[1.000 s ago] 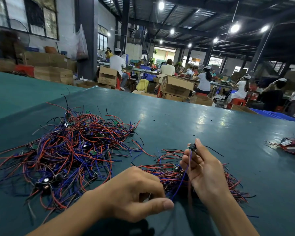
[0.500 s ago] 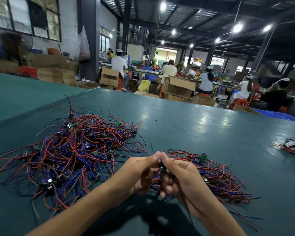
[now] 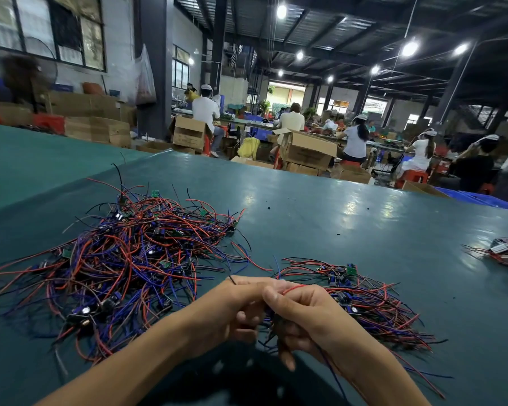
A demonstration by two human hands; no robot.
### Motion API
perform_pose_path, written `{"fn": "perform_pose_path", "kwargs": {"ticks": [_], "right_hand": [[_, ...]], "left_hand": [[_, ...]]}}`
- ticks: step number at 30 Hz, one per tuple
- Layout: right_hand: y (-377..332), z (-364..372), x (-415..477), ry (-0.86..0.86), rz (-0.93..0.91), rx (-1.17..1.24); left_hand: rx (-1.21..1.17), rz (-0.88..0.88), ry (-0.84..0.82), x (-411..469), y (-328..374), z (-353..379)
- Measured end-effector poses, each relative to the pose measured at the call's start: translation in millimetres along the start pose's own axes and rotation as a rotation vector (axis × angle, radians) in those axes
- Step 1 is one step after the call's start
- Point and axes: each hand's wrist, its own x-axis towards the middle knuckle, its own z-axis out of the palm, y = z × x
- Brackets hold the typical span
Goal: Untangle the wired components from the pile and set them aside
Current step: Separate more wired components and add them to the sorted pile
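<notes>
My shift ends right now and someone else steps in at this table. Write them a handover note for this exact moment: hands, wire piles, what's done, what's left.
Left hand: fingers curled on one wired component, held between both hands.
Right hand: grips the same wired component; a red wire loops over its fingers and a blue one trails down.
Tangled pile: large, on the green table, to the left.
Smaller pile: to the right, behind the right hand; it looks like the set-aside ones.
Done: some components are separated.
Left: free the held one, lay it on the smaller pile, then work through the tangled pile.
</notes>
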Motion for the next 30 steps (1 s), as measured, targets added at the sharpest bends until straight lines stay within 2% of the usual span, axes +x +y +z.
{"fn": "perform_pose_path", "kwargs": {"ticks": [3, 9, 12, 15, 17, 21, 24, 30], "right_hand": [[2, 1, 1, -0.02, 0.0, 0.011], [2, -1, 0, -0.057, -0.044, -0.031], [2, -2, -1, -0.142, -0.057, -0.012], [4, -2, 1, -0.122, -0.055, 0.011], [4, -2, 2, -0.078, -0.053, 0.024], [2, -7, 2, -0.02, -0.032, 0.037], [2, -8, 1, 0.007, -0.044, 0.064], [2, -6, 2, 0.023, -0.072, 0.118]], "left_hand": [[0.002, 0.058, 0.034, -1, 3, -2], [0.019, 0.059, 0.009, -1, 3, -5], [0.12, 0.113, 0.081, -1, 0, -5], [0.162, 0.174, 0.172, -1, 2, -4], [0.112, 0.203, 0.233, 0, 3, -2], [-0.132, 0.231, 0.371, 2, 9, -6], [-0.287, 0.298, 0.385, 2, 13, -9], [-0.39, 0.355, 0.427, 4, 15, -8]]}}
